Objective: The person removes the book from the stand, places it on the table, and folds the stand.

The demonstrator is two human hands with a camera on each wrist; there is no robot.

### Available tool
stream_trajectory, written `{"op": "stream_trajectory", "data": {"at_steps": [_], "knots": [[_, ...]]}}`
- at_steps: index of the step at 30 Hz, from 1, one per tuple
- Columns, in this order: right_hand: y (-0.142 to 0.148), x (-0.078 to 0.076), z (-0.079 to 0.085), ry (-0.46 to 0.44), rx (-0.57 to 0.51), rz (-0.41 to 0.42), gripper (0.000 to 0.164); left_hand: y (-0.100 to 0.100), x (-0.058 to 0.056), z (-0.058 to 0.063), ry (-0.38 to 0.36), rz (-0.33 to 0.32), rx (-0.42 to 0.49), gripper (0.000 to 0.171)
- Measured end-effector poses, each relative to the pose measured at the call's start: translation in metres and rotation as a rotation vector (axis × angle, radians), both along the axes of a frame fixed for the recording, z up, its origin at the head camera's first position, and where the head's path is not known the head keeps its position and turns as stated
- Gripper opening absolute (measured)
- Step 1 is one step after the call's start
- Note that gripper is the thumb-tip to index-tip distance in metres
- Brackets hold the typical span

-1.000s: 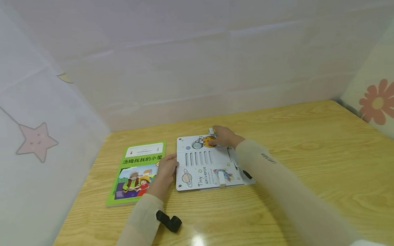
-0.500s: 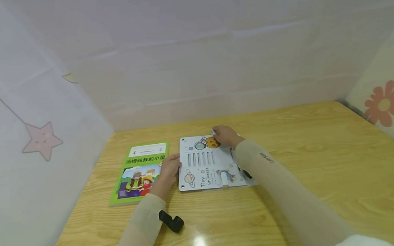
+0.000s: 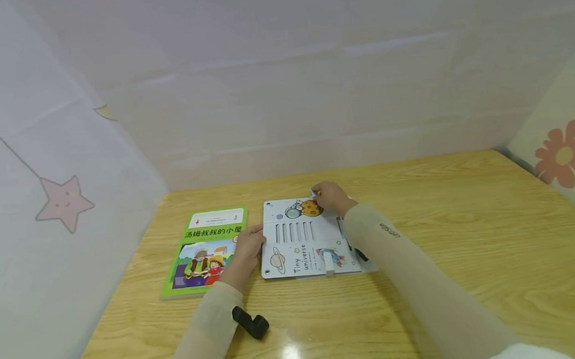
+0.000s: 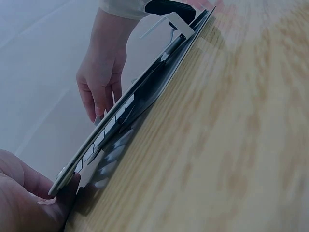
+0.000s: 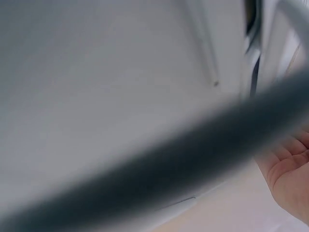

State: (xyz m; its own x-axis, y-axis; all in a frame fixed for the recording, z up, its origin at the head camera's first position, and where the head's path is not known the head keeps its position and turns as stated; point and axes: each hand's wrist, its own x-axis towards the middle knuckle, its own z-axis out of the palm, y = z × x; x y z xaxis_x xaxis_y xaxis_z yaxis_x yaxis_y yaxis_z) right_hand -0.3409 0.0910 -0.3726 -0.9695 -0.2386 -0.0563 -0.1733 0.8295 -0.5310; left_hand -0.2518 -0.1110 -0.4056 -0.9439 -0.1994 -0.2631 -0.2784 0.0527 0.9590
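Observation:
A white book stand point(image 3: 289, 222) printed with "Tiny universe", a ringed planet and a rocket lies nearly flat on the table, its panel slotted. My left hand point(image 3: 248, 244) pinches its left edge, thumb above and fingers below, also in the left wrist view point(image 4: 29, 193). At the far edge my right hand point(image 3: 334, 197) pinches a small white page clip point(image 3: 313, 193), mostly covered by the fingertips. Another white clip point(image 3: 328, 263) sits on the near edge. Seen edge-on in the left wrist view, the stand's panel point(image 4: 111, 108) is raised slightly above the wood.
Left of the stand lies a green picture book point(image 3: 213, 233), partly behind my left forearm. The wooden table point(image 3: 452, 210) extends to the right. Pale cloth walls point(image 3: 284, 104) stand behind and at both sides. A dark blurred bar point(image 5: 169, 154) crosses the right wrist view.
The head view shifts slightly, moving the scene rightward. My right fingers close in over the far clip, and more of the printed orange planet shows. My left hand keeps its grip on the edge.

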Motion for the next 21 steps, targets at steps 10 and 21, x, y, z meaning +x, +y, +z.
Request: {"op": "stream_trajectory", "data": {"at_steps": [10,21], "knots": [[-0.0006,0.0033,0.0025,0.021,0.031,0.014,0.036,0.0000,0.0013,0.0026,-0.008,-0.001,-0.008,0.043],[-0.0028,0.0072,0.0053,0.021,0.060,0.031,0.035,-0.0013,0.0023,0.0034,-0.012,-0.003,0.004,0.044]]}}
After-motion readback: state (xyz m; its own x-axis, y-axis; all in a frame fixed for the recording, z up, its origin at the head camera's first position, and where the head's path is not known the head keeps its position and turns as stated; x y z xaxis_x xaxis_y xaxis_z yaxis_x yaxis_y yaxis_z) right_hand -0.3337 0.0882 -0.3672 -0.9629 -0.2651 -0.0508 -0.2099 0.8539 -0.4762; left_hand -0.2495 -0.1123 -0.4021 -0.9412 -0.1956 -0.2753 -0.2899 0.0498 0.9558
